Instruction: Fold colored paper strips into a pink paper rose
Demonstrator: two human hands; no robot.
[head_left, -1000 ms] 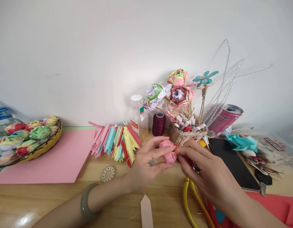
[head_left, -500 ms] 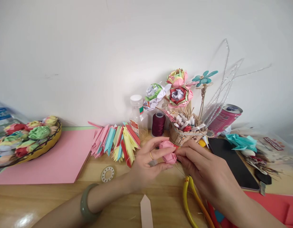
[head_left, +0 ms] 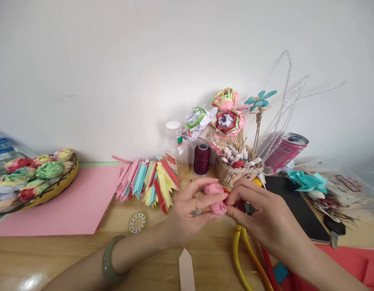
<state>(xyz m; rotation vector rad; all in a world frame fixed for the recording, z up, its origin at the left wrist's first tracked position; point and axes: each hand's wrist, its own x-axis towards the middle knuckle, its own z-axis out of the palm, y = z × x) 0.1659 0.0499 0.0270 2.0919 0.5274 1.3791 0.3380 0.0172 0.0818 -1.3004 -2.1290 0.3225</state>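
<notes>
My left hand (head_left: 187,210), with a ring and a green bangle, is closed around a folded pink paper flower (head_left: 216,198), its fingers at the flower's left side and across its front. My right hand (head_left: 259,214) is closed in a pinch at the flower's right side. Between its fingertips and the flower shows a bit of red paper (head_left: 227,191), mostly hidden by the fingers. Under the hands lie the yellow handles (head_left: 237,258) of a tool whose head is covered. A pale pink pointed paper strip (head_left: 187,268) lies in front of me.
Folded paper strips (head_left: 147,182) fan out beside pink sheets (head_left: 68,202) and a basket of paper roses (head_left: 47,198). Behind my hands stand a clear jar (head_left: 177,153), a purple thread spool (head_left: 201,159) and a paper-flower basket (head_left: 235,173). A black phone (head_left: 296,206) lies at right.
My right fingertips have shifted slightly on the flower's right side, uncovering more red below the hand. The flower has turned a little in my left hand.
</notes>
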